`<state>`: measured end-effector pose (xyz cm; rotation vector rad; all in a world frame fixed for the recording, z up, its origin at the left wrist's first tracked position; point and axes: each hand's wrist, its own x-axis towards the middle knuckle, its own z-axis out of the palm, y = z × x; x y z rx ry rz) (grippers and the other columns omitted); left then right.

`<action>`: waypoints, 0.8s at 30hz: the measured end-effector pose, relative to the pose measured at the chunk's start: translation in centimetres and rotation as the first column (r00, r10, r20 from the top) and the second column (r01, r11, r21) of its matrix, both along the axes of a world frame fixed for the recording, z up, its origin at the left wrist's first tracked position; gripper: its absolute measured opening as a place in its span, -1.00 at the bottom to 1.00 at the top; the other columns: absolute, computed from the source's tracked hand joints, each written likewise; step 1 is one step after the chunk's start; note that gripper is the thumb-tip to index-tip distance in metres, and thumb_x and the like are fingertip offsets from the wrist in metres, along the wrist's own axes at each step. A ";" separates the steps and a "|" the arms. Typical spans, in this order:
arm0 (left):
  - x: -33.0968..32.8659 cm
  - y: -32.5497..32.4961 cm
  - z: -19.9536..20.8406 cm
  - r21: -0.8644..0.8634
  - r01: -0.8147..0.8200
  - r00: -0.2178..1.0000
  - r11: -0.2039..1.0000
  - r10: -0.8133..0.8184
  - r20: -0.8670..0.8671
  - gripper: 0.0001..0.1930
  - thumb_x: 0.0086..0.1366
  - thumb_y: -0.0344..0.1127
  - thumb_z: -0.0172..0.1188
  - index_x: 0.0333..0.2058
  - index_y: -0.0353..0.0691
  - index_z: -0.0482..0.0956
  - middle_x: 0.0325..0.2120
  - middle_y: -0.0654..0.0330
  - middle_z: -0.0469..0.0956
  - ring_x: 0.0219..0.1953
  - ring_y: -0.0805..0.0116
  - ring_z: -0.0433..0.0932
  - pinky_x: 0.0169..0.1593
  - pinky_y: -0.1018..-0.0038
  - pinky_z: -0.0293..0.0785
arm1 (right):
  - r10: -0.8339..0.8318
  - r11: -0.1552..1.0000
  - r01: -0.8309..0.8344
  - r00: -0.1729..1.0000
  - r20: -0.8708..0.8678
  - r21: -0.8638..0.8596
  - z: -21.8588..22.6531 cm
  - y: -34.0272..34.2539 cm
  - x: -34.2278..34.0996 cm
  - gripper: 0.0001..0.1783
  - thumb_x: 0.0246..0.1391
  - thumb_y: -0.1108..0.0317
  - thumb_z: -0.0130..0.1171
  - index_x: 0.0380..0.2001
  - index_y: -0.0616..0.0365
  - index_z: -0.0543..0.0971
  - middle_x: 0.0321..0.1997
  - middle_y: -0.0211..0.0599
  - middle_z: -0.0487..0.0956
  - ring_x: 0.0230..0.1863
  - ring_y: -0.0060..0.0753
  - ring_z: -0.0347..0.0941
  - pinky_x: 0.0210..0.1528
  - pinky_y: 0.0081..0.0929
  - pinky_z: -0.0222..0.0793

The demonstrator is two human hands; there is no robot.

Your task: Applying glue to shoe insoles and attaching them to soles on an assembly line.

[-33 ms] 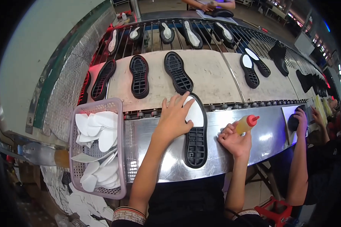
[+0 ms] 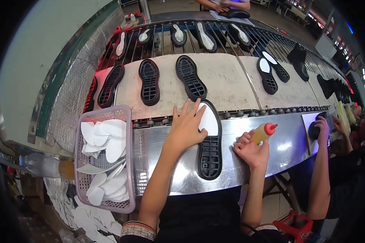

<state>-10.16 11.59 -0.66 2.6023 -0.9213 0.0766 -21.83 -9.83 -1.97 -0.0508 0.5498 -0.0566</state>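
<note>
A black shoe sole [image 2: 210, 158] lies lengthwise on the metal bench, its gridded heel end toward me. A white foam-like pad [image 2: 209, 121] sits in its far, forefoot part. My left hand [image 2: 185, 128] rests over the left side of that part, fingers spread, thumb and fingertips touching the pad and the rim beside it; the hand hides some of the pad's left edge. To the right of the sole, my right hand [image 2: 253, 150] is palm up, wrapped round a squeeze bottle [image 2: 260, 135] of yellowish liquid with a red nozzle cap that tilts up to the right.
A lilac basket [image 2: 129, 162] of white pads stands at the left. Beyond the metal bench [image 2: 182, 178], a conveyor belt [image 2: 225, 75] carries black soles [image 2: 149, 82], two of them with white pads [image 2: 265, 65]. A co-worker's hand [image 2: 322, 128] holds a dark piece at the right.
The fingers of my left hand have shifted very slightly, drawing a little back from the pad's far end. The sole, bottle and right hand look unmoved.
</note>
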 end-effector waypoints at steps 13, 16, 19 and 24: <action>1.2 1.0 -2.8 -0.205 0.117 0.940 0.972 -0.174 -0.292 -0.34 0.00 -0.26 0.13 0.17 -0.09 0.30 0.26 -0.12 0.05 0.30 -0.21 -0.03 0.27 -0.04 -0.14 | -0.015 0.995 0.012 0.999 0.034 0.101 -1.4 -0.4 -0.7 -0.54 -0.04 -0.18 -0.09 -0.52 0.03 0.38 -0.52 -0.43 0.25 -0.49 -0.46 0.16 -0.32 -0.43 0.06; 1.4 1.9 -2.1 -0.213 0.096 0.925 0.972 -0.166 -0.342 -0.36 0.02 -0.36 0.09 0.17 -0.09 0.30 0.27 -0.11 0.02 0.32 -0.17 -0.09 0.30 0.06 -0.17 | 0.033 0.991 -0.040 0.998 0.060 0.125 -1.3 0.2 0.1 -0.47 -0.06 -0.22 -0.07 -0.48 0.09 0.43 -0.48 -0.38 0.28 -0.47 -0.45 0.17 -0.26 -0.38 0.11; 1.9 0.8 -1.6 -0.275 0.118 0.903 0.954 -0.218 -0.371 -0.41 0.04 -0.40 0.08 0.13 -0.22 0.33 0.25 -0.11 0.06 0.32 -0.16 -0.07 0.32 0.24 -0.11 | 0.038 0.993 -0.045 0.997 0.067 0.106 -1.9 -0.8 0.1 -0.27 -0.06 -0.42 -0.23 -0.39 0.09 0.47 -0.47 -0.40 0.31 -0.45 -0.47 0.18 -0.26 -0.38 0.09; 2.1 0.5 -2.1 -0.397 0.048 0.889 0.917 -0.220 -0.401 -0.46 0.08 -0.40 0.09 0.11 -0.27 0.35 0.21 -0.13 0.15 0.30 -0.14 -0.01 0.32 0.25 -0.09 | 0.029 0.996 -0.035 0.997 0.070 0.087 -1.2 -0.7 -0.3 -0.32 -0.03 -0.36 -0.21 -0.41 0.10 0.47 -0.46 -0.42 0.30 -0.44 -0.47 0.18 -0.23 -0.39 0.10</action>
